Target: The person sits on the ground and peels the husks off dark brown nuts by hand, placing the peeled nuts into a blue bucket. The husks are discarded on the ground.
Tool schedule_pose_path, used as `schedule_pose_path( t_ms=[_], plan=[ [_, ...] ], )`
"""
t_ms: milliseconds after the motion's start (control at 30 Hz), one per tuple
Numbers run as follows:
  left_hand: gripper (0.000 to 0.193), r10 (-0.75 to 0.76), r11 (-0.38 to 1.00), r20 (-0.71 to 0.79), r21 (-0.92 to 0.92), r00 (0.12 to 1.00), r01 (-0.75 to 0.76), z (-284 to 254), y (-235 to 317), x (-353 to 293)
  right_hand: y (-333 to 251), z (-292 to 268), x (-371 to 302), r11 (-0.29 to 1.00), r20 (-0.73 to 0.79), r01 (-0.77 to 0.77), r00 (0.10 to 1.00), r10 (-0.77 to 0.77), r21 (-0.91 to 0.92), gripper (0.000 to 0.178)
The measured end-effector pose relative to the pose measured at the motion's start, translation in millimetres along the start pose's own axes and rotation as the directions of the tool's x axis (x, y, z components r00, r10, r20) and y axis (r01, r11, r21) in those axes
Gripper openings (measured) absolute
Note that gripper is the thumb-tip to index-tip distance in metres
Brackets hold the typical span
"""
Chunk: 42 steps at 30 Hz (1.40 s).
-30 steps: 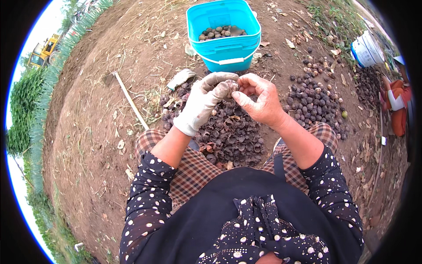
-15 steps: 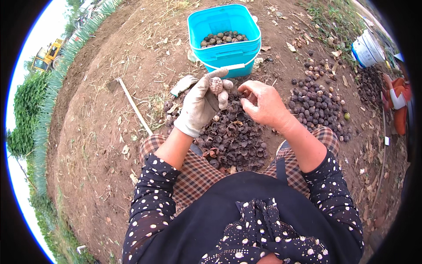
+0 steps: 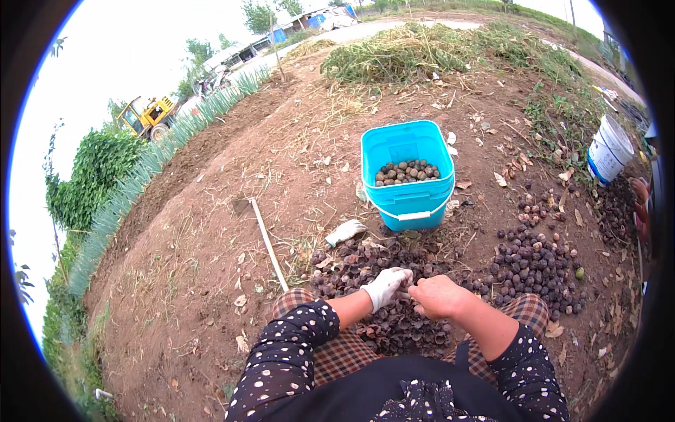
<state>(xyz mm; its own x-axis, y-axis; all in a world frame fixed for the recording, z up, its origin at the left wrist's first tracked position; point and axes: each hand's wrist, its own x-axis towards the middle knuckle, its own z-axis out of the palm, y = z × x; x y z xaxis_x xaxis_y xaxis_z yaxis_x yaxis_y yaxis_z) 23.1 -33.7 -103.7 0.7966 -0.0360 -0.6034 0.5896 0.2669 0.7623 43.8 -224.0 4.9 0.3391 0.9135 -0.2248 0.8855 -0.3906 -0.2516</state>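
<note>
My left hand (image 3: 389,287), in a whitish work glove, is closed over the dark husk pile (image 3: 404,334). Half a second ago a pale walnut showed in it; now the fingers hide whatever it holds. Right against its fingertips is my bare right hand (image 3: 439,295), its fingers curled in a pinch, and anything in them is hidden. Beyond the hands stands a turquoise bucket (image 3: 411,204) with brown walnuts (image 3: 406,172) in its bottom. A heap of dark, partly husked walnuts (image 3: 527,267) lies on the soil to the right.
A loose white glove (image 3: 346,232) lies left of the bucket. Further left is a long-handled hoe (image 3: 268,246). At the far right stands a white bucket (image 3: 610,150), near a co-worker's hand (image 3: 640,204). A yellow machine (image 3: 149,116) is in the distance.
The view has tilted up, showing more ground beyond. My left hand has turned over and closed, covering the walnut, and both hands have come together above the husks.
</note>
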Motion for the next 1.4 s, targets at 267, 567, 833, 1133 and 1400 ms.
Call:
schedule_pose_path(
  t_ms=[267,567,833,1133,1400],
  plan=[
    [0.055,0.589,0.684,-0.113,-0.458,0.801,-0.568,2,186,-8,-7,8,4,0.999,0.068,0.009,0.998,-0.005,-0.049,0.026],
    [0.049,0.240,0.804,0.227,0.499,0.944,-0.325,-82,128,-88,17,-10,-7,0.999,-0.077,-0.031,0.996,0.032,0.017,0.028],
    [0.035,0.030,0.985,-0.300,0.171,0.954,0.023,-201,48,-186,32,-26,-26,0.994,-0.200,-0.104,0.974,0.106,0.016,0.030],
    [0.030,0.037,0.999,-0.477,0.053,0.878,-0.013,-186,39,-205,32,-24,-32,0.992,-0.209,-0.128,0.970,0.122,-0.014,0.028],
    [0.031,0.073,0.991,-0.461,0.130,0.884,-0.014,-188,44,-224,35,-30,-64,0.984,-0.279,-0.178,0.944,0.178,0.026,0.030]
  ],
)
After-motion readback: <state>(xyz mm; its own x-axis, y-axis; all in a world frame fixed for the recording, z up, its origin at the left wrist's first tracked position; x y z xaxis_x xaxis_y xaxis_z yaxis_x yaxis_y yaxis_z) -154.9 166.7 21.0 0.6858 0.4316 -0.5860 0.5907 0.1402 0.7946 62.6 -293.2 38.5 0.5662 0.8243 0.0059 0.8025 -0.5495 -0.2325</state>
